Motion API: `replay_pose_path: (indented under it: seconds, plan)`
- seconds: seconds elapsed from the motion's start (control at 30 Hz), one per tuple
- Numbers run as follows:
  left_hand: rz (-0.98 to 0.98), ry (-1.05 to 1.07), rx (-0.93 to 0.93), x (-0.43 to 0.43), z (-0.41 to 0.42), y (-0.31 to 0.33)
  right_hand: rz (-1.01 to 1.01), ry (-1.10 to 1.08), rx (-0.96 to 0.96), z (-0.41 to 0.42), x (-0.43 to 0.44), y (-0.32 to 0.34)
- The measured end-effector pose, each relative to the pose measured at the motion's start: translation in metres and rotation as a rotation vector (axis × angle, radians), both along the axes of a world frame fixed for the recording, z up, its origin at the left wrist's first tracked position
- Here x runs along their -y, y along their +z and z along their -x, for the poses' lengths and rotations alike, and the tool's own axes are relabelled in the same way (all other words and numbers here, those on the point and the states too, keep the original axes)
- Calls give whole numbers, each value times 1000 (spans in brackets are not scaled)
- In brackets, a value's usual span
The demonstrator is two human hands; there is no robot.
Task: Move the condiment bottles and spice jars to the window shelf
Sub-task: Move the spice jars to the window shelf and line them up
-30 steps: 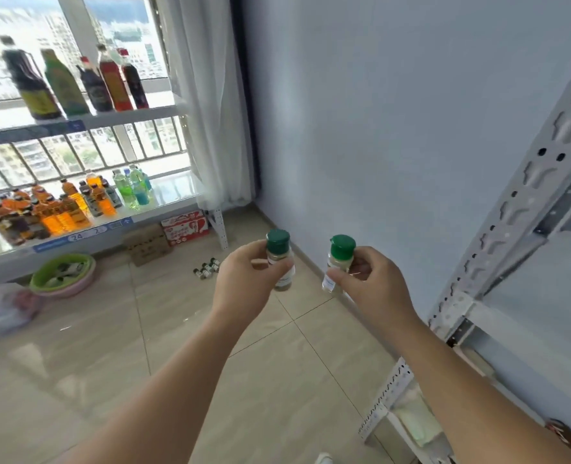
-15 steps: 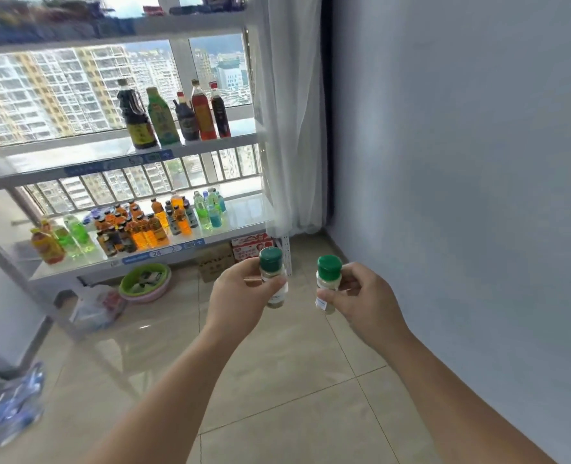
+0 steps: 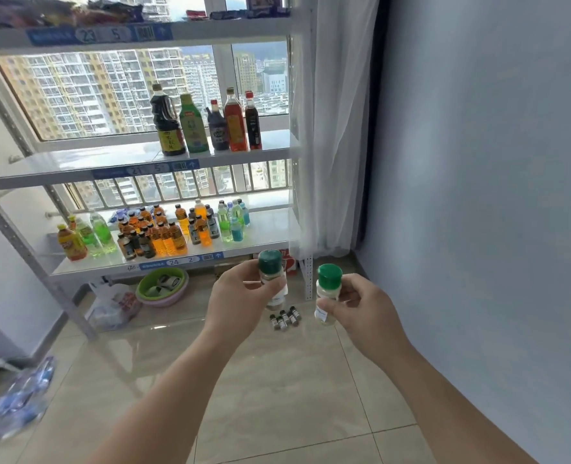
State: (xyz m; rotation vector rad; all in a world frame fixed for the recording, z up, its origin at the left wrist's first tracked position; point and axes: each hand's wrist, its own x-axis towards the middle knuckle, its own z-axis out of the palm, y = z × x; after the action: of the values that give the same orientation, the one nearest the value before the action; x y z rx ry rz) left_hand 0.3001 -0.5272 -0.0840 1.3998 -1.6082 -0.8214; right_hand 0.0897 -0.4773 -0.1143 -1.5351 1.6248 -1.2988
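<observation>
My left hand (image 3: 240, 296) grips a small clear spice jar with a green cap (image 3: 270, 267), held upright in front of me. My right hand (image 3: 364, 313) holds a second green-capped spice jar (image 3: 327, 289) beside it, a short gap between the two. Ahead stands the white window shelf unit; its middle board (image 3: 76, 162) carries several tall condiment bottles (image 3: 207, 125) at its right end. Both jars hang well below and in front of that board.
The lower board (image 3: 270, 232) holds many small drink bottles (image 3: 163, 229). A green and pink basin (image 3: 162, 288), a plastic bag (image 3: 113, 304) and several tiny vials (image 3: 284, 318) lie on the tiled floor. A white curtain (image 3: 334, 128) and blue wall stand to the right.
The view has swung left and up toward the window shelf, which now fills the frame; the grey rack at the right has left view. Both hands keep hold of their jars.
</observation>
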Motion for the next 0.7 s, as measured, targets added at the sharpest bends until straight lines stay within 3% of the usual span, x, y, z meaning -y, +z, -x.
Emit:
replay_pose_path:
  seconds: [0.37, 0.7]
  plan:
    - [-37, -8, -45, 130, -19, -21, -36, 10, -27, -25, 124, -8]
    - [-8, -62, -39, 279, -63, 6, 8, -9, -63, -76, 266, 17]
